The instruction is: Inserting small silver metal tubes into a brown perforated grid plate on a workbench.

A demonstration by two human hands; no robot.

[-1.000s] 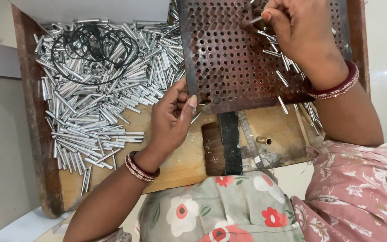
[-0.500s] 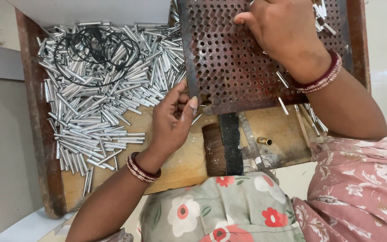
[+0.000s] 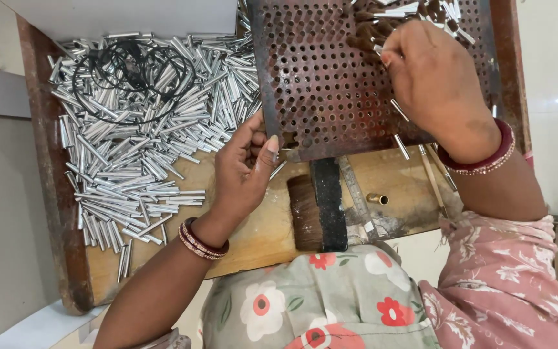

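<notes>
A rusty brown perforated metal plate (image 3: 321,77) lies tilted over a wooden tray (image 3: 259,236). My left hand (image 3: 243,171) grips the plate's lower left corner between thumb and fingers. My right hand (image 3: 434,77) rests on the plate's upper right, its fingertips pinching a thin silver tube (image 3: 377,48) next to several brown-tipped tubes (image 3: 372,29) standing in the holes. A big heap of loose silver tubes (image 3: 137,129) covers the tray's left half.
A tangle of black wire (image 3: 127,74) lies on top of the tube heap. A flat black-handled brush (image 3: 318,207) sits below the plate, with a small brass ferrule (image 3: 378,198) beside it. The tray's rusty left wall (image 3: 50,174) borders a grey surface.
My right hand has shifted down and right across the plate, uncovering the brown-tipped tubes at the top. My left hand has kept its grip on the plate's corner.
</notes>
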